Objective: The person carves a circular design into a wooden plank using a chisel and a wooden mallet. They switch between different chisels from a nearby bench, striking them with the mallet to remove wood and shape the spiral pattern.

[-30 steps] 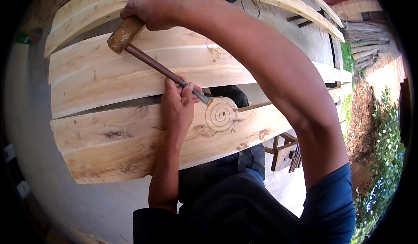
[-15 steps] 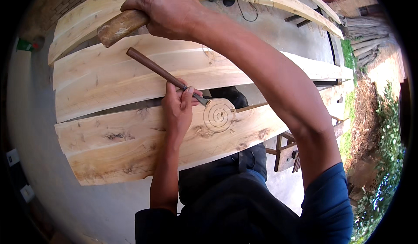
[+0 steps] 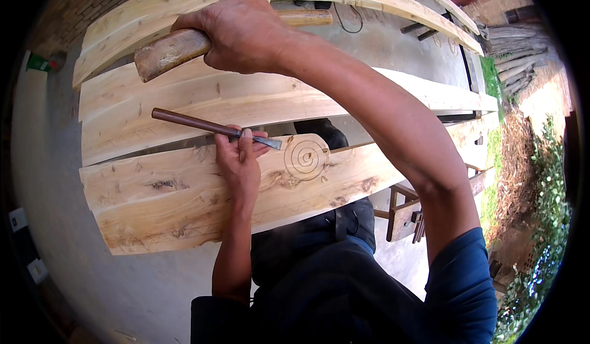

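My left hand [image 3: 238, 160] pinches a wood chisel [image 3: 192, 121] where its dark brown handle meets the metal. The blade points right, its tip just left of a spiral [image 3: 306, 158] marked on the rounded bump of the nearest pale wooden board [image 3: 153, 212]. The handle slants up to the left, its butt end free. Above and beyond it, my right hand [image 3: 246, 34] is wrapped round a worn wooden mallet [image 3: 171, 55]. The mallet's thick head hangs over the middle board, apart from the chisel, and its thin handle end sticks out to the right.
A middle board [image 3: 203, 101] and a far board [image 3: 141, 15] lie roughly parallel to the nearest one, with gaps between them. A small wooden stand [image 3: 402, 221] is at the right, below the board. Stacked logs [image 3: 519, 52] and leafy plants [image 3: 547, 221] lie further right.
The chisel has moved left, off the spiral's edge, and lies flatter, its butt end lower. My left hand went left with it. My right hand has come slightly lower with the mallet.
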Available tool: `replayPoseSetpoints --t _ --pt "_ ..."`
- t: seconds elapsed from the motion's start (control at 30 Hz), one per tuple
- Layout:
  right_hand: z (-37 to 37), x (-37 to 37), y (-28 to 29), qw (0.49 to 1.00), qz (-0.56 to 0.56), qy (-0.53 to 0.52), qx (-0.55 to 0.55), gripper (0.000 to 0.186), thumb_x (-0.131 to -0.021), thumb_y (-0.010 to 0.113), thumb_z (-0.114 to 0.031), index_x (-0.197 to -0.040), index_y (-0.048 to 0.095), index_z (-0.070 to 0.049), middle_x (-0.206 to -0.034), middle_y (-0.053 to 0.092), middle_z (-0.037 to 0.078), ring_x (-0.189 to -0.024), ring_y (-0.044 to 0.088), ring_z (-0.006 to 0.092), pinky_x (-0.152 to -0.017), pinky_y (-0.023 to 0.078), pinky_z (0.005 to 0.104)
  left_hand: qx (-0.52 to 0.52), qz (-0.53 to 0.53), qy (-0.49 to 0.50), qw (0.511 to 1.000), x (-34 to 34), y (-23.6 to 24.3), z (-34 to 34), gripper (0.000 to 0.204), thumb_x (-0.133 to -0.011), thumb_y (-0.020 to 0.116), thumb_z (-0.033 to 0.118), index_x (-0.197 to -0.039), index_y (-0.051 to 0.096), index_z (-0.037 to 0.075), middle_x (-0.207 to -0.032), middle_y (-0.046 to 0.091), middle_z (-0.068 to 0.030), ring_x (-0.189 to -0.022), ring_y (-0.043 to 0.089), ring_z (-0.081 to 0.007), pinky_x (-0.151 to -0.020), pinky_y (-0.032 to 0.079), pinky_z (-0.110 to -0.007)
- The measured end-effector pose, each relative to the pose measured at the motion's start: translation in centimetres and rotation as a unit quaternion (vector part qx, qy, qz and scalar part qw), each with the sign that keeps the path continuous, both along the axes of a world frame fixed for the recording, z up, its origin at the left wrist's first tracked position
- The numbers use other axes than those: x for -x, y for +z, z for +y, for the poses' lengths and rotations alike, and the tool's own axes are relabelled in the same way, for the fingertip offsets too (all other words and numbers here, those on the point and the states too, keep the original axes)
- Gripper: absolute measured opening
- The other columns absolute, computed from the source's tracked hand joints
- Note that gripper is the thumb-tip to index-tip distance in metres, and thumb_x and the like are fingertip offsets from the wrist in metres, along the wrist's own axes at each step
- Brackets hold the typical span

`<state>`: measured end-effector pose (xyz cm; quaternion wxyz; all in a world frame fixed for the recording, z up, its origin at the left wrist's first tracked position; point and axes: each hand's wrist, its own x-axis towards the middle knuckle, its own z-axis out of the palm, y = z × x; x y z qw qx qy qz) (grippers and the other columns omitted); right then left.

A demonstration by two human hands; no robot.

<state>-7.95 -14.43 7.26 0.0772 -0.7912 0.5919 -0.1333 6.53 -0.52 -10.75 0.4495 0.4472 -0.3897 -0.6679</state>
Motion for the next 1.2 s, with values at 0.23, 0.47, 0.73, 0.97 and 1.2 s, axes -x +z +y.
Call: replayPoseSetpoints --t 0.23,0.47,0.73,0.97,1.2 --pt "-0.5 -0.1 -1.7 0.998 -0.003 0.026 0.063 0.053 -0.084 0.071 -0.011 -0.135 0.076 -0.025 -0.106 0.081 0.011 -0.102 0.076 0.0336 -0.088 0.059 0.0504 0.0 -0.017 -0.007 1.0 0.4 0.2 0.0 0.021 -0.114 0.056 0.014 -0.127 0.043 0.004 -0.101 0.074 -0.0223 -0.086 0.081 -0.0289 -0.075 0.07 -0.037" --pt "-1.8 -0.6 -2.4 0.997 -0.009 0.043 0.07 0.054 -0.082 0.071 -0.011 -0.134 0.076 -0.025 -0.107 0.081 0.01 -0.104 0.076 0.0336 -0.089 0.059 0.0506 0.013 -0.031 -0.014 0.999 0.4 0.3 0.0 0.021 -0.114 0.056 0.014 -0.128 0.044 0.003 -0.101 0.075 -0.0207 -0.09 0.08 -0.0271 -0.076 0.069 -0.035" --pt "-5.6 -4.8 -0.9 0.996 0.021 0.061 0.059 0.048 -0.09 0.07 -0.017 -0.136 0.076 -0.025 -0.117 0.081 0.008 -0.116 0.075 0.0315 -0.096 0.058 0.0474 0.011 -0.037 -0.018 0.999 0.5 0.2 0.0 0.022 -0.113 0.057 0.012 -0.13 0.045 0.004 -0.1 0.076 -0.0179 -0.089 0.079 -0.0229 -0.076 0.066 -0.031" --pt "-6.3 -4.6 -0.6 0.997 -0.004 0.062 0.049 0.035 -0.093 0.074 -0.011 -0.125 0.08 -0.025 -0.111 0.082 0.003 -0.108 0.077 0.0275 -0.091 0.06 0.043 -0.005 -0.044 -0.029 0.999 1.0 0.8 -0.1 0.022 -0.114 0.057 0.011 -0.131 0.045 0.003 -0.102 0.077 -0.0172 -0.089 0.079 -0.0212 -0.077 0.065 -0.031" --pt "-6.8 -4.4 0.3 0.988 0.085 0.097 0.085 0.029 -0.098 0.069 -0.025 -0.123 0.083 -0.027 -0.114 0.082 0.003 -0.113 0.077 0.0252 -0.092 0.06 0.0425 -0.003 -0.071 -0.033 0.997 0.8 0.6 -0.3 0.022 -0.114 0.056 0.011 -0.131 0.045 0.003 -0.102 0.076 -0.017 -0.087 0.078 -0.0199 -0.075 0.065 -0.03"
